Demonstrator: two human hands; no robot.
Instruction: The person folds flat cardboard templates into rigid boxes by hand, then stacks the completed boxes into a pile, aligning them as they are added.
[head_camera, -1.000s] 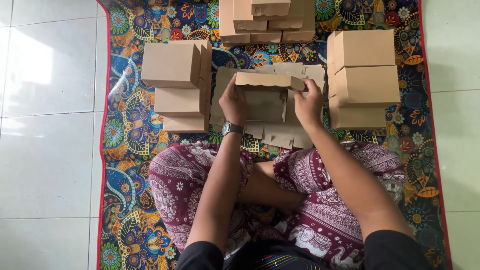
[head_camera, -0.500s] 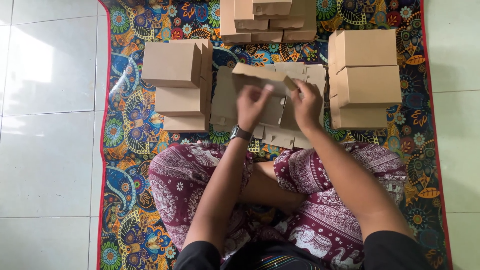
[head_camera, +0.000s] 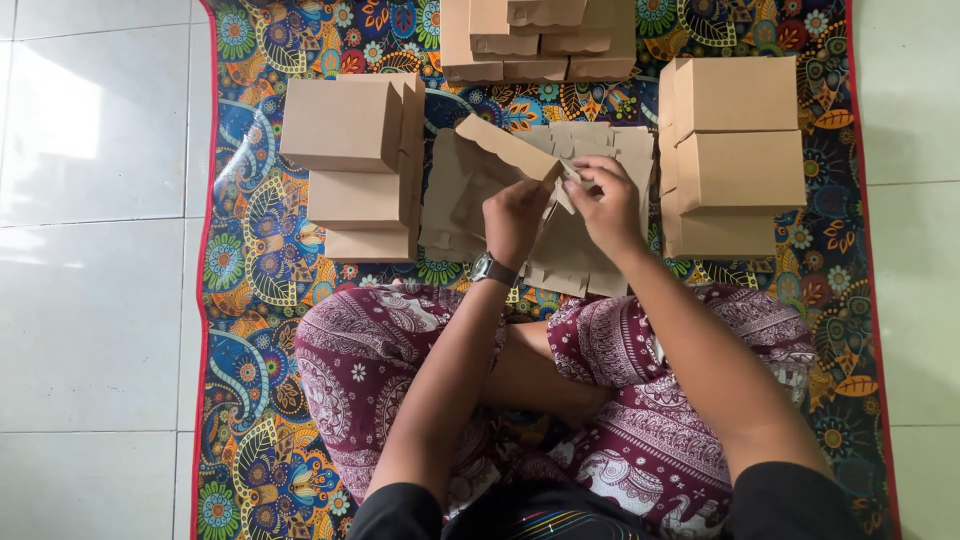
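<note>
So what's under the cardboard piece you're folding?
Under the cardboard piece lies a stack of flat cardboard sheets on the patterned mat. The hands and piece cover the stack's middle.

Top box stack (head_camera: 540, 40) cut by edge; flat cardboard (head_camera: 560, 250) partly behind hands.

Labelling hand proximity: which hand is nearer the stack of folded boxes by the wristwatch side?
Left. The left hand grips the half-folded box, just right of the left stack of boxes. The right hand sits farther right, across the half-folded box.
</note>
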